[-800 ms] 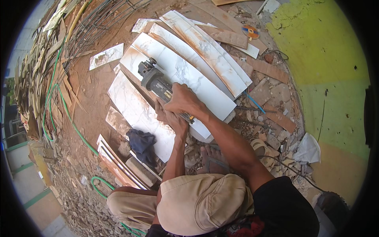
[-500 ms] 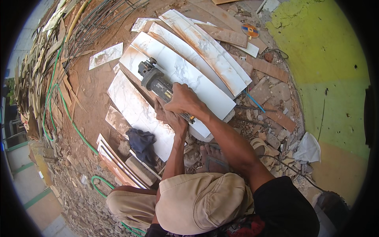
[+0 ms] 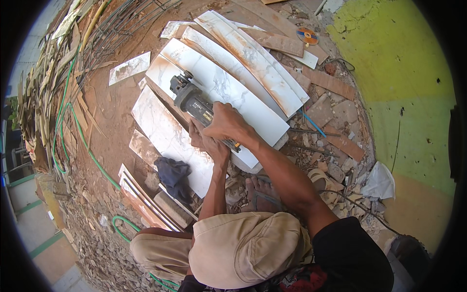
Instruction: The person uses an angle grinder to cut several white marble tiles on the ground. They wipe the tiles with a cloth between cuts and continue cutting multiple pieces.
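Observation:
A dark angle grinder (image 3: 197, 104) lies slantwise over a white marbled tile (image 3: 221, 92), its head toward the far left. My right hand (image 3: 227, 124) is closed around the grinder's body from above. My left hand (image 3: 209, 144) closes on its rear part, lower and to the left; some of its fingers are hidden beneath the tool. Whether the grinder's head touches the tile cannot be made out. Left of the grinder is another white tile (image 3: 165, 129), dusted with brown dirt. A dark crumpled cloth (image 3: 173, 177) rests on that tile's near end.
More white tile strips (image 3: 253, 63) lie stacked at the far right. Beyond them sits an orange round disc (image 3: 307, 36). Broken rubble (image 3: 335, 170) borders a yellow-green surface (image 3: 404, 68) on the right. A green hose (image 3: 92, 155) winds along the left, and a black cable (image 3: 360, 209) runs at the right.

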`<move>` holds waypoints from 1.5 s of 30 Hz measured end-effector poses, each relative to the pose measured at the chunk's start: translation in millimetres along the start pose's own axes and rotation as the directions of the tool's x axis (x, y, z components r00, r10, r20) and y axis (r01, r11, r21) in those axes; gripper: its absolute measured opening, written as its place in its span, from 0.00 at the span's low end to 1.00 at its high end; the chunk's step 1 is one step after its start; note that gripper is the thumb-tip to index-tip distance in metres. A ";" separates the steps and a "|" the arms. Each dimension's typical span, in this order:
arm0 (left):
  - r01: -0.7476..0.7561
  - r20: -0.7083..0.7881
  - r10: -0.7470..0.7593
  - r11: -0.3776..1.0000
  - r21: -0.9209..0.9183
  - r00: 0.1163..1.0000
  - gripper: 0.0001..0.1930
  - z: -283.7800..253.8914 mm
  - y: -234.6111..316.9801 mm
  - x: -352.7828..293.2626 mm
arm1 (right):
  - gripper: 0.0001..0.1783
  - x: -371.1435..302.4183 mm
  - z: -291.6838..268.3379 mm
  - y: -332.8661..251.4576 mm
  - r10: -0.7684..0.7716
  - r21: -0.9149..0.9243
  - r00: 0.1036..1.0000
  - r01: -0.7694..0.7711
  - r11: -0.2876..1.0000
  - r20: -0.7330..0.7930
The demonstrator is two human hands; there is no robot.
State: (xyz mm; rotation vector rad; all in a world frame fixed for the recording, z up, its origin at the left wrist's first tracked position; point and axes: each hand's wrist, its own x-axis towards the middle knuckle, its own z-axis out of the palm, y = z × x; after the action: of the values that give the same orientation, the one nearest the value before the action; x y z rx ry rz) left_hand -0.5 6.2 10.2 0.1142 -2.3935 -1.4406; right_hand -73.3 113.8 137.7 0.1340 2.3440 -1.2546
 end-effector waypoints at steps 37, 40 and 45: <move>-0.009 0.076 0.012 1.000 -0.030 0.997 0.47 -14.1 -5.8 1.2 | 0.33 -17.5 -14.9 -3.2 -0.019 0.007 0.998 0.018 1.000 0.061; -0.014 0.041 0.014 1.000 -0.004 0.999 0.46 -11.9 10.9 2.5 | 0.33 -17.9 -9.9 3.3 -0.012 -0.015 1.000 0.012 1.000 0.022; -0.034 0.069 0.027 0.995 0.091 0.997 0.43 -15.9 16.2 3.2 | 0.34 -12.8 0.4 17.4 -0.014 -0.018 1.000 0.014 1.000 -0.011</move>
State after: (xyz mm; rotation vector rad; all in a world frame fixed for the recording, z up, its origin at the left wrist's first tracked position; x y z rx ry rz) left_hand 3.5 -0.2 31.9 0.0519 -2.5054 -1.3414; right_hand -56.7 125.3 130.0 0.1191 2.3690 -1.2420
